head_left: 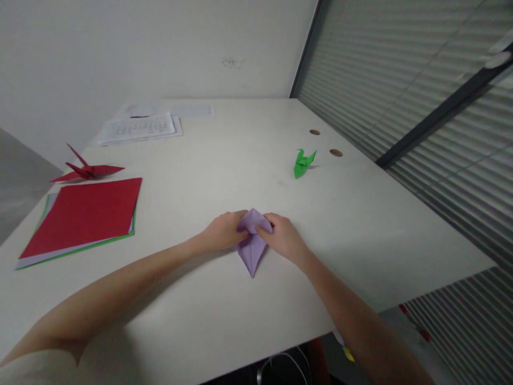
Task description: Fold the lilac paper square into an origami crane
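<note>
A sheet of purple origami paper, folded into a kite-like diamond with a centre crease, lies on the white table in front of me. Its lower point faces me. My left hand grips the left edge near the middle fold, the thumb on top. On the opposite edge, my right hand pinches the paper, its thumb pressing near the horizontal crease. Both hands hide parts of the side edges, and the fingers underneath are partly out of sight.
A green paper crane stands at the right, near two round table holes. On the left are a red paper crane and a stack of coloured sheets, red on top. Printed papers lie at the back. Window blinds flank the right edge.
</note>
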Demonstrator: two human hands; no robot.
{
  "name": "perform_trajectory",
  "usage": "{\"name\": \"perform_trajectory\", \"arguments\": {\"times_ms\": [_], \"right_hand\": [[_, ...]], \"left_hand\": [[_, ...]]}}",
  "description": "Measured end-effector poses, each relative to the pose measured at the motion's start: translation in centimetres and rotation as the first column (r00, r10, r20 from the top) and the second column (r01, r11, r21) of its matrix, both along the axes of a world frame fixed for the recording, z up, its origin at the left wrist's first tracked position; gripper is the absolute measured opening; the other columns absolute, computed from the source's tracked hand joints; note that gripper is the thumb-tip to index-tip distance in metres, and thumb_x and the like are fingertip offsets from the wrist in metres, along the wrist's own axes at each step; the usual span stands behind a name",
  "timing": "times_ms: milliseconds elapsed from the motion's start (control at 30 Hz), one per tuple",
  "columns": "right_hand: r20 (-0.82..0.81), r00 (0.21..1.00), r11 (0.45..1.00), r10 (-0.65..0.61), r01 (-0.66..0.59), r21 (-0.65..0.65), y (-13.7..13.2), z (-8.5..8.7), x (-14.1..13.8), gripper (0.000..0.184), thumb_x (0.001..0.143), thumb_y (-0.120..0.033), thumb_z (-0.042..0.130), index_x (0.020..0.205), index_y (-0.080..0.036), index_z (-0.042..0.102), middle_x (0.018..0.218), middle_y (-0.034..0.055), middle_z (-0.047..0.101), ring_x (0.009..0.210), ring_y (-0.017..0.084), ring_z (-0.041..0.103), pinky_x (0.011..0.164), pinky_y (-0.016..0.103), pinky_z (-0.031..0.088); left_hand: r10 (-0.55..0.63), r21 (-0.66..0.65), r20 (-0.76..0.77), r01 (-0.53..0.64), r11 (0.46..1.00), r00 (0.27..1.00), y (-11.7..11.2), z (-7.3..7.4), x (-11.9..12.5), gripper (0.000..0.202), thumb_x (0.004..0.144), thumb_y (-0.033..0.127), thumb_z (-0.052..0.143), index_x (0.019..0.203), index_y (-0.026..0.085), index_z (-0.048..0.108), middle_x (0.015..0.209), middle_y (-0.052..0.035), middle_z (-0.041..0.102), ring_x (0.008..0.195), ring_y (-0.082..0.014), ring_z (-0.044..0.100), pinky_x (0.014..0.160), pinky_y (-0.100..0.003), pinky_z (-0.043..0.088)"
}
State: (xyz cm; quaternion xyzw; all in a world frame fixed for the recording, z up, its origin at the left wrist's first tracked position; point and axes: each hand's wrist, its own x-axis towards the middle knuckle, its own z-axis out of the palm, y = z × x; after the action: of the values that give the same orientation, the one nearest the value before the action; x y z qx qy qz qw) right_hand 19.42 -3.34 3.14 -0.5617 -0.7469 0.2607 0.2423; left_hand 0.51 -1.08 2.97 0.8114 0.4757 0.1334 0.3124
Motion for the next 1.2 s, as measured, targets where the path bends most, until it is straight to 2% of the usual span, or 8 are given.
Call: {"name": "perform_trajectory", "arguments": {"times_ms": [233,367,467,567,667,867,1000,1200], "right_hand": [[-0.169,0.985,0.998,-0.038,0.029,-0.056,0.3,-0.4,0.3,0.017,0.08,-0.027,0.065,0.096,-0.021,0.065,0.088,0.0045,0.07,0.066,0.015,0.061,0.063,0.028,0.046],[-0.109,0.994,1.0,-0.005,0.004,-0.018,0.0,-0.4,-0.3,0.016,0.08,-0.024,0.064,0.096,-0.02,0.064,0.09,0.0054,0.069,0.076,0.018,0.062,0.069,0.03,0.047],[-0.068,0.998,0.999,-0.016,0.019,0.042,-0.1,-0.5,-0.7,0.013,0.084,-0.026,0.06,0.094,-0.019,0.063,0.088,0.0053,0.067,0.079,0.019,0.061,0.072,0.03,0.045],[-0.051,0.997,0.996,-0.052,0.056,0.071,0.2,-0.8,-0.5,0.011,0.087,-0.028,0.056,0.081,-0.02,0.061,0.078,0.0025,0.062,0.073,0.017,0.056,0.067,0.028,0.041],[-0.018,0.998,0.993,-0.067,0.069,0.099,0.5,-1.2,-0.2,0.02,0.087,-0.025,0.055,0.068,-0.02,0.056,0.072,0.001,0.054,0.07,0.016,0.053,0.067,0.028,0.039],[-0.099,0.99,0.975,-0.1,0.118,0.189,1.0,-2.0,-0.1,0.029,0.093,-0.03,0.05,0.068,-0.019,0.06,0.075,0.0016,0.05,0.068,0.015,0.051,0.065,0.028,0.039],[-0.083,0.993,0.967,-0.086,0.103,0.232,1.1,-1.7,-0.1,0.029,0.093,-0.031,0.052,0.07,-0.019,0.064,0.07,0.0011,0.05,0.066,0.015,0.052,0.063,0.028,0.038],[-0.027,0.988,0.92,-0.155,0.154,0.36,0.5,-1.0,-0.6,0.005,0.085,-0.021,0.061,0.088,-0.021,0.065,0.069,-0.0003,0.058,0.067,0.016,0.054,0.069,0.03,0.039]], "left_hand": [[0.096,0.042,-0.084,-0.092,0.995,0.992,0.4,0.4,-0.4,0.038,0.075,0.039,0.068,0.11,0.025,0.064,0.093,-0.0066,0.072,0.083,-0.0272,0.068,0.069,-0.032,0.047],[0.171,0.115,-0.193,-0.15,0.982,0.966,0.1,0.6,-0.3,0.061,0.074,0.041,0.069,0.132,0.032,0.053,0.099,-0.0062,0.072,0.087,-0.028,0.068,0.071,-0.033,0.048],[0.189,0.121,-0.208,-0.167,0.979,0.96,0.0,0.7,-0.1,0.055,0.076,0.043,0.066,0.129,0.032,0.055,0.101,-0.0056,0.072,0.089,-0.0269,0.067,0.072,-0.032,0.048],[0.113,0.011,-0.076,-0.113,0.994,0.991,0.3,1.0,0.0,0.042,0.081,0.055,0.06,0.106,0.021,0.067,0.092,-0.0067,0.071,0.08,-0.0233,0.065,0.066,-0.029,0.046],[0.047,-0.107,0.153,-0.031,0.994,0.987,0.8,1.7,-0.1,0.052,0.082,0.064,0.053,0.09,0.014,0.068,0.082,-0.0065,0.068,0.071,-0.0179,0.059,0.06,-0.027,0.043],[0.116,-0.397,0.53,0.125,0.909,0.84,1.7,1.5,-0.5,0.062,0.091,0.064,0.036,0.107,0.012,0.066,0.085,-0.0079,0.063,0.061,-0.0122,0.052,0.048,-0.022,0.036],[0.108,-0.345,0.587,0.126,0.93,0.803,1.2,-0.2,-0.1,0.065,0.09,0.067,0.038,0.111,0.012,0.065,0.07,-0.0035,0.057,0.054,-0.0115,0.046,0.046,-0.023,0.035],[0.055,-0.161,0.643,0.065,0.985,0.764,0.5,-1.2,0.7,0.055,0.091,0.063,0.044,0.1,0.013,0.065,0.082,-0.0046,0.061,0.071,-0.0147,0.052,0.063,-0.025,0.042]]}}
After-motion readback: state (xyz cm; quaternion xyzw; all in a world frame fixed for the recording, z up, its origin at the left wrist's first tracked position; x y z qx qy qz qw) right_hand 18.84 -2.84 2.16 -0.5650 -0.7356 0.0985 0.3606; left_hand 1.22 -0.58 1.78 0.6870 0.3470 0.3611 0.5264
